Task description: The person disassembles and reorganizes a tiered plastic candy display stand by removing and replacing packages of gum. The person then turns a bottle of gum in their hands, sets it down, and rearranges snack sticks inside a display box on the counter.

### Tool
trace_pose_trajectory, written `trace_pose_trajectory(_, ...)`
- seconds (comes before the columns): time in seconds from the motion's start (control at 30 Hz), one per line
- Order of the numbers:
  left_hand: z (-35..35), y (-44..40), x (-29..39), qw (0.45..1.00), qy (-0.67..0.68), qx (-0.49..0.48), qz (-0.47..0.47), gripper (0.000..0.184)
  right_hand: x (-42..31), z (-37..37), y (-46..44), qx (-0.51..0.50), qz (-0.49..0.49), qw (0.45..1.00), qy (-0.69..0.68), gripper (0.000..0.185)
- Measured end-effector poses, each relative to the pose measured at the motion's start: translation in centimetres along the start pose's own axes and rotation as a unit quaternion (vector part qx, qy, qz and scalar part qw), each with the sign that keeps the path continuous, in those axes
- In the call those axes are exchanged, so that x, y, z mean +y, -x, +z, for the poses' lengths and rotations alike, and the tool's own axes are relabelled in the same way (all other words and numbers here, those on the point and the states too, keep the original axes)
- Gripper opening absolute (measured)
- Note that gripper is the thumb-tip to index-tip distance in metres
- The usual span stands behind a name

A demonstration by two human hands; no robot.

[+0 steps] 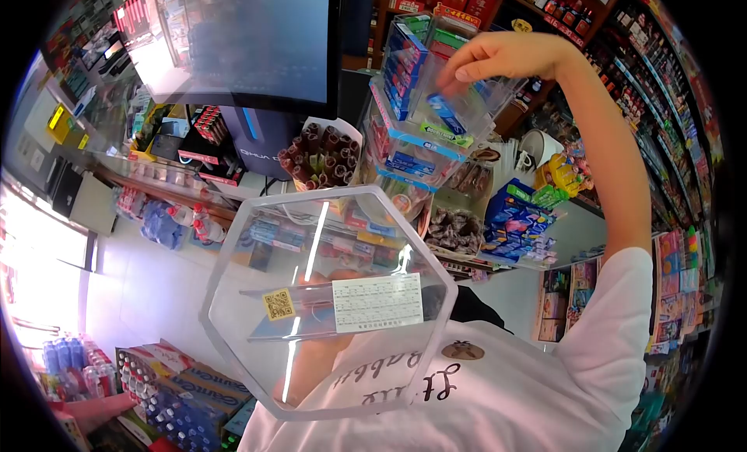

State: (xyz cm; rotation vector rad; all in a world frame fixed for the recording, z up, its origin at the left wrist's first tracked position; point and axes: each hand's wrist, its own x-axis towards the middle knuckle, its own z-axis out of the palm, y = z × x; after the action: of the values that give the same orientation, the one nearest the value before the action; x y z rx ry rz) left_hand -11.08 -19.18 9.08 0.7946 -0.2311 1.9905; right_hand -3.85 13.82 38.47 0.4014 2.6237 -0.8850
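Observation:
My left hand (323, 347) shows blurrily through a clear plastic hexagonal container (354, 254). Its fingers seem closed on the far side of it. The container bears a printed white label (378, 303) and a small yellow QR sticker (278, 304). At upper right, my right hand (498, 57) reaches over a clear tiered display rack (486, 129), fingers bent downward. Nothing shows between thumb and fingers, though the fingertips are smeared. Just below them lies a blue pack (445, 113) in the rack, beside upright blue boxes (403, 71) and a green pack (445, 134).
A large monitor (233, 43) stands on the counter at upper left. Near the rack are a box of brown-wrapped sticks (320, 155), an open box of dark packets (455, 228) and blue packets (517, 222). Bottled drinks in cartons (191, 394) sit at lower left.

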Motion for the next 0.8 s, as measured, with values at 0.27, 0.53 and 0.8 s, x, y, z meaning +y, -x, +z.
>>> trace_pose_trajectory(0.27, 2.8, 1.0, 0.5, 0.986, -0.044, 0.162, -0.012, 0.082, 0.0, 0.5, -2.5, -0.105, 0.065, 0.991, 0.051, 0.037)
trace_pose_trajectory(0.53, 2.2, 1.5, 0.5, 0.99, -0.033, 0.139, -0.021, 0.082, -0.7, 0.8, -1.5, -0.057, 0.091, 0.994, 0.021, 0.048)
trace_pose_trajectory(0.8, 2.7, 1.8, -0.5, 0.981, -0.007, 0.193, -0.03, 0.072, -1.8, 0.6, -2.5, -0.119, 0.195, 0.967, 0.112, 0.051)
